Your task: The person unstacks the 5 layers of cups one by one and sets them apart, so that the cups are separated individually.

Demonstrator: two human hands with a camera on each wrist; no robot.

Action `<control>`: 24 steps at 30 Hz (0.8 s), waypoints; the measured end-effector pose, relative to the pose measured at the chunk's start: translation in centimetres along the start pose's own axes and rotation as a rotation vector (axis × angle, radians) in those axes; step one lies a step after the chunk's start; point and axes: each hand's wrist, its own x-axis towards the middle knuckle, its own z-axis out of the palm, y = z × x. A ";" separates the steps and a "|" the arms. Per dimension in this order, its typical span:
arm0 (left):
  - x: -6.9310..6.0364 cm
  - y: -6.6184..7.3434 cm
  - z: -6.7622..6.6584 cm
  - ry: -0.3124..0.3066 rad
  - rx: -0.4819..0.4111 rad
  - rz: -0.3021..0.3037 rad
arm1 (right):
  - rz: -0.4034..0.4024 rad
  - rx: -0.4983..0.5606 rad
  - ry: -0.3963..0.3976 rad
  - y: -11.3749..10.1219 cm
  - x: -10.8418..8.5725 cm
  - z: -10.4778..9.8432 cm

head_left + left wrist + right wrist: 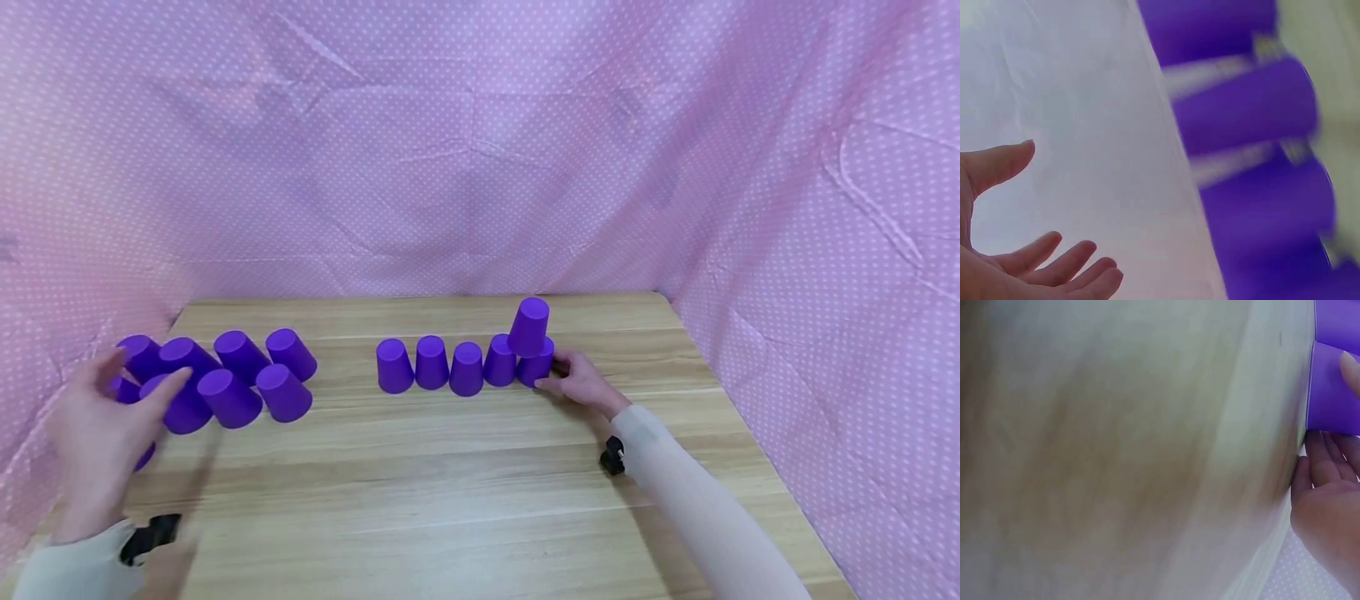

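At the right end of a row of upside-down purple cups, my right hand point(587, 384) holds the end cup point(533, 370) by its side. In the right wrist view its thumb point(1350, 372) lies on one face of that cup, with the fingers at its edge. One upside-down cup point(529, 327) stands above the row's last two cups. My left hand point(101, 429) is raised over the left group of cups point(229, 400), thumb and fingers spread. In the left wrist view nothing is between the thumb and fingers, and the cups beside them are blurred.
The row's other cups, from the leftmost cup point(394, 367) on, stand side by side on the wooden table point(465, 500). Behind the left hand, several cups are partly hidden. Pink dotted cloth point(465, 167) hangs around the back and sides of the table.
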 end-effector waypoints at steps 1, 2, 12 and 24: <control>-0.2 0.6 0.7 -0.015 0.018 0.052 | 0.001 0.000 0.000 0.0 0.0 0.0; -0.4 1.2 1.4 -0.020 0.025 0.098 | 0.005 0.000 0.002 0.0 0.0 0.0; -3.2 6.2 10.0 -0.253 -0.066 0.369 | -0.006 -0.015 0.003 0.1 0.1 -0.1; -9.5 13.2 20.6 -0.500 -0.249 0.549 | 0.013 -0.035 0.014 0.7 0.4 0.0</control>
